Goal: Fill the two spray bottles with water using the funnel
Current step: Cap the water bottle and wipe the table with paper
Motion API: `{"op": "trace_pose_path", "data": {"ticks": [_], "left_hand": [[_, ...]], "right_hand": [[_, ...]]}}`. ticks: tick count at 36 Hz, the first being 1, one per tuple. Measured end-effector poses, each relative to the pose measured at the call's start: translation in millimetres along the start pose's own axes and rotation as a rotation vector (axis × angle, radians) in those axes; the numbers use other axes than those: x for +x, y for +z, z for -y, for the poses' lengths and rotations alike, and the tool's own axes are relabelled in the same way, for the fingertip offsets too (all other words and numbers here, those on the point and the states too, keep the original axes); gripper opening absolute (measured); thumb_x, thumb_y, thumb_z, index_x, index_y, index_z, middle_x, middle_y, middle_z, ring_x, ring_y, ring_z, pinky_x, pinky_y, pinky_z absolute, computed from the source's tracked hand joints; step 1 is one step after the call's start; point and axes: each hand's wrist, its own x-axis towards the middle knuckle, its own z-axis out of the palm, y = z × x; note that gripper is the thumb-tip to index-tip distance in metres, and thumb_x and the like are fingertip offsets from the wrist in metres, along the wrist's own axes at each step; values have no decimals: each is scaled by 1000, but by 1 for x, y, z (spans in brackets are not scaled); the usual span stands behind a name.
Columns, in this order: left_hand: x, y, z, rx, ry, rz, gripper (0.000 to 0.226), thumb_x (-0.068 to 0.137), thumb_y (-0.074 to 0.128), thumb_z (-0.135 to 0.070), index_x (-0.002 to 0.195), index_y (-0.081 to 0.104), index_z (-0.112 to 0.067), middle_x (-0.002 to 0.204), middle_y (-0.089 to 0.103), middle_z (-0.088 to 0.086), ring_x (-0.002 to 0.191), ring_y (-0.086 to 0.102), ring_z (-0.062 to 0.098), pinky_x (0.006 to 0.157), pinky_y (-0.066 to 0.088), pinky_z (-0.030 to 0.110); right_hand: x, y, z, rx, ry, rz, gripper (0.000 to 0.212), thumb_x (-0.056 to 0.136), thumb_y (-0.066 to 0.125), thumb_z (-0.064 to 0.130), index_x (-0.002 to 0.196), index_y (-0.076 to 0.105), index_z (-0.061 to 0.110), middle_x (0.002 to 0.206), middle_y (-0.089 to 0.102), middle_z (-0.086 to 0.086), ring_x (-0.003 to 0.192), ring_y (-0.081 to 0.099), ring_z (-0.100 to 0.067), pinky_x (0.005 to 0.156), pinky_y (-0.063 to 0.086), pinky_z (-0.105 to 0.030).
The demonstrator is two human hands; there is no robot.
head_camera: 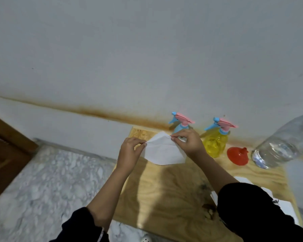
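- A white tissue (163,152) is held stretched over the far part of the bench (164,189), pinched at its upper corners by both hands.
- Left hand (129,151): fingertips closed narrowly on the tissue's left corner. Right hand (189,144): the right corner is pinched the same way.
- Two spray bottles are stood along the far edge of the bench, against the wall. The first spray bottle (181,122) is largely hidden behind the right hand. The yellow spray bottle (214,144) is just beside it to the right.
- Pink-and-blue trigger heads are seen seated on both bottles.
- The red funnel (237,156) is laid mouth down on the bench, right of the yellow bottle, in neither neck.
- A large clear water bottle (283,142), with water in it, is stood near the far right corner.
- Water levels in the spray bottles cannot be read.
- Judgement: with heads on and the funnel set aside, no pouring is under way. Either filling is not begun or it is finished and a wipe-down is intended; which of these cannot be told.
- If unfilled, what is left: heads to be removed, funnel seated, water poured, for each bottle.
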Motion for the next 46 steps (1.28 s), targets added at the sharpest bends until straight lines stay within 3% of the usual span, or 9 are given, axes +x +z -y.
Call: {"op": "trace_pose_path", "data": {"ticks": [2,7,11,15,22,31,35,41,46], "left_hand": [[8,-3,3,-14,2,-46,10,87,67,-18,94,74,-15,93,68,-3,98,54,14,81,38,21],[10,-6,18,-58,11,-96,10,87,67,-15,93,74,-14,92,66,-9,97,54,10,83,37,8],[-7,-1,43,-32,10,-13,13,86,65,-20,92,74,-13,91,69,-3,93,53,7,82,36,6],[-30,9,68,0,-47,95,11,87,65,-19,92,74,-15,91,69,-3,91,56,9,80,35,3],[-54,21,87,55,-87,223,22,87,57,-21,100,72,-13,91,67,-4,89,59,13,78,48,28],[-54,23,101,16,-149,270,20,91,56,-11,105,70,-15,86,62,-5,85,55,8,77,47,25],[-48,26,105,4,-166,234,21,92,57,-14,110,68,-15,90,63,-3,86,56,9,76,45,17],[-34,35,114,8,-176,138,21,94,55,-19,109,69,-14,105,68,-3,98,57,12,84,45,24],[-34,39,121,82,-162,83,21,94,54,-20,112,64,-15,110,65,-1,104,54,18,89,45,31]], "right_hand": [[9,8,3,23,-14,-43,7,77,72,16,83,76,15,79,70,6,80,59,-8,77,37,-9],[12,32,7,47,-76,-113,9,73,71,13,81,76,11,78,71,-2,75,62,-24,73,45,-30],[-2,55,-5,89,15,-26,12,75,71,24,83,75,17,80,72,0,78,62,-21,71,46,-33],[-21,78,-16,34,87,43,8,77,73,10,85,74,10,82,72,-5,80,62,-22,73,47,-32],[-31,98,-24,-42,229,220,10,79,67,14,86,73,12,85,71,-6,80,63,-20,77,51,-39],[-27,106,-27,-102,362,349,10,78,60,16,85,55,23,72,58,10,72,56,-13,66,48,-33],[-20,111,-26,-36,341,293,14,80,59,9,82,50,19,70,56,3,68,52,-16,64,44,-33],[-18,126,-27,-11,302,145,11,83,56,3,87,55,13,86,60,-2,82,55,-18,74,45,-28],[-36,149,-26,-145,361,110,42,93,50,21,133,45,10,138,45,-11,131,36,-26,106,29,-33]]}}
